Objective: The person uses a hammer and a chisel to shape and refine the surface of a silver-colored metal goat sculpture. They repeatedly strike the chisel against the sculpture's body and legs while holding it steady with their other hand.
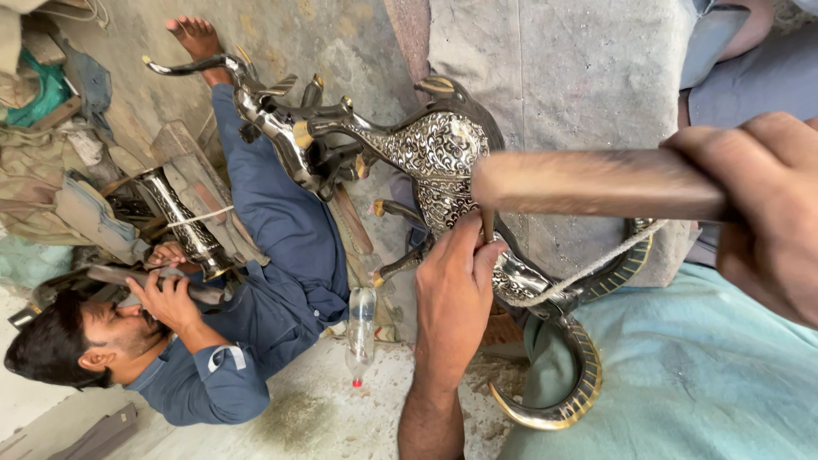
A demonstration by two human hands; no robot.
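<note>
My left hand (pixel 456 285) pinches a thin metal punch (pixel 487 223) with its tip against the engraved body of a dark metal animal figure (pixel 439 149). My right hand (pixel 758 213), close to the camera, grips a thick wooden mallet (pixel 596 183), which lies across the figure just above the punch. The figure has silver floral engraving and long curved horns with brass edges (pixel 579 383). A pale cord (pixel 588 268) runs around its neck. It rests over my lap, which is covered in light teal cloth (pixel 699 366).
A second metal animal figure (pixel 281 128) lies beyond mine. A person in blue clothes (pixel 273 281) sits on the floor and works on an engraved metal vase (pixel 183 221). A plastic bottle (pixel 361 328) stands by that person. Cloth and scrap are piled at the left.
</note>
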